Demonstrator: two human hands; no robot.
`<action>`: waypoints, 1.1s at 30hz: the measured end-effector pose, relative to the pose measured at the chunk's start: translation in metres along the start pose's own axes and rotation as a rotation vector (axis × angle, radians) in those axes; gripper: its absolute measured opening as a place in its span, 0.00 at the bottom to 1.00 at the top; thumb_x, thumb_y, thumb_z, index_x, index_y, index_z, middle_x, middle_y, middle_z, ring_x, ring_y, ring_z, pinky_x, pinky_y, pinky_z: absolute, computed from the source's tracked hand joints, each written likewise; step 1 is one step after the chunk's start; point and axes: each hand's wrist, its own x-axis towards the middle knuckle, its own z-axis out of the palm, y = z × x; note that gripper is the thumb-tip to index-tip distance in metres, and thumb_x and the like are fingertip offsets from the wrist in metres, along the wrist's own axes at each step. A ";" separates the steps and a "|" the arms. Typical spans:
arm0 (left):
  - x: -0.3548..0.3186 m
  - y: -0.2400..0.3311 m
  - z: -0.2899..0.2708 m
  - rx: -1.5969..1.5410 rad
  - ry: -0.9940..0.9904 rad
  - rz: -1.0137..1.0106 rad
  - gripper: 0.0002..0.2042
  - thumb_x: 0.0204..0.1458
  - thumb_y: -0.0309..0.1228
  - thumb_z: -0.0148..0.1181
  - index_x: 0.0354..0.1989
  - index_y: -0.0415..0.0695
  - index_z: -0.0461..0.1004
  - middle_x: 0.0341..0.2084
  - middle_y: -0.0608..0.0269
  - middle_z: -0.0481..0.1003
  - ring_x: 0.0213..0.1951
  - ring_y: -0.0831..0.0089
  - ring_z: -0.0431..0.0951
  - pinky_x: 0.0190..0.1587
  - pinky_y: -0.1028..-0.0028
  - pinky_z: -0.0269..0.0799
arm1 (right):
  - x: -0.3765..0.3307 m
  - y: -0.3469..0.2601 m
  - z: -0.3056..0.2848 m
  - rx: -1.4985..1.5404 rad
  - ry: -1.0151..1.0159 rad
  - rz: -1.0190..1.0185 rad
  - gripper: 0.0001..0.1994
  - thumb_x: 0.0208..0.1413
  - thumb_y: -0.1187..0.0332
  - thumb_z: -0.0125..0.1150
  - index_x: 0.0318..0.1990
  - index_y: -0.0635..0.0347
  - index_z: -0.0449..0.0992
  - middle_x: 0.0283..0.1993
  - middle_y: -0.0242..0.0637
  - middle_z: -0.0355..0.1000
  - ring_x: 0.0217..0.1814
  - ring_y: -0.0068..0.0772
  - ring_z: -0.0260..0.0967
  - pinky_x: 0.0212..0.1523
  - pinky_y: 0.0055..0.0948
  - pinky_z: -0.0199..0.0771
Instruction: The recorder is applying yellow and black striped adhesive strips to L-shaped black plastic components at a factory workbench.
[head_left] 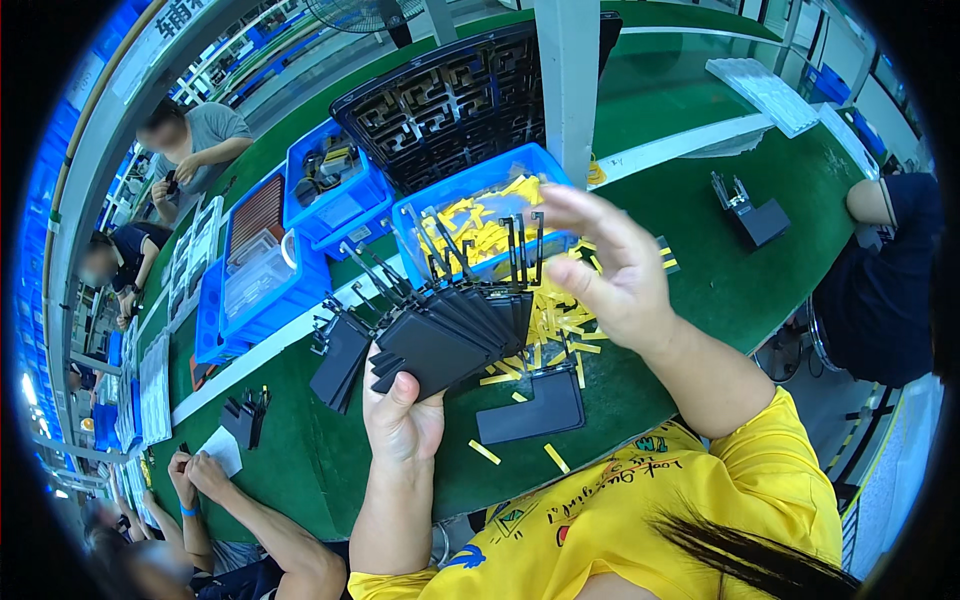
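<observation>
My left hand grips a fanned stack of black plates, prongs pointing away; my right hand hovers open-fingered, holding nothing, just beyond their tips, nearer the blue bin.

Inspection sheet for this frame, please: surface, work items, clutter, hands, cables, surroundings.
Surface: green bench top, crossed by a white strip.
Work items: fanned stack of black flat parts with thin stems; one more black part lying flat on the bench.
Clutter: yellow strips scattered on the bench and filling a blue bin; a second blue bin; black lattice tray.
Hands: left hand grips the fan from below; right hand open, at the stems.
Cables: nothing seen.
Surroundings: other people seated at the bench, left and right.
</observation>
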 end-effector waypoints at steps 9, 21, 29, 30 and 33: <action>0.000 -0.005 -0.001 0.097 0.029 -0.014 0.33 0.38 0.33 0.74 0.51 0.39 0.61 0.44 0.56 0.72 0.47 0.64 0.74 0.52 0.65 0.70 | 0.007 -0.002 -0.016 -0.422 0.086 -0.241 0.08 0.47 0.78 0.64 0.36 0.64 0.79 0.35 0.40 0.75 0.36 0.29 0.73 0.36 0.23 0.70; 0.001 -0.007 -0.004 0.078 0.053 -0.024 0.32 0.39 0.33 0.73 0.51 0.38 0.61 0.44 0.57 0.72 0.46 0.64 0.75 0.51 0.65 0.71 | 0.004 -0.002 -0.012 -0.098 0.037 0.161 0.06 0.52 0.78 0.61 0.37 0.67 0.79 0.33 0.36 0.74 0.34 0.21 0.70 0.35 0.17 0.70; 0.000 -0.008 -0.003 0.081 0.070 -0.027 0.32 0.39 0.33 0.74 0.51 0.39 0.62 0.45 0.56 0.72 0.47 0.63 0.74 0.52 0.65 0.71 | 0.002 -0.002 -0.007 -0.036 0.036 0.226 0.06 0.55 0.76 0.56 0.37 0.70 0.76 0.31 0.34 0.72 0.32 0.19 0.69 0.35 0.18 0.70; -0.001 -0.008 -0.002 0.084 0.068 -0.034 0.32 0.38 0.33 0.74 0.51 0.39 0.62 0.45 0.56 0.72 0.47 0.63 0.74 0.52 0.65 0.71 | 0.002 -0.001 -0.007 -0.049 0.028 0.232 0.06 0.56 0.75 0.56 0.38 0.70 0.75 0.31 0.33 0.71 0.31 0.19 0.69 0.34 0.19 0.70; -0.001 -0.008 -0.002 0.093 0.068 -0.038 0.33 0.38 0.34 0.74 0.51 0.39 0.62 0.45 0.57 0.72 0.47 0.63 0.74 0.52 0.64 0.70 | 0.001 -0.001 -0.008 -0.024 0.028 0.350 0.06 0.56 0.76 0.55 0.39 0.69 0.74 0.33 0.34 0.71 0.36 0.20 0.69 0.39 0.19 0.70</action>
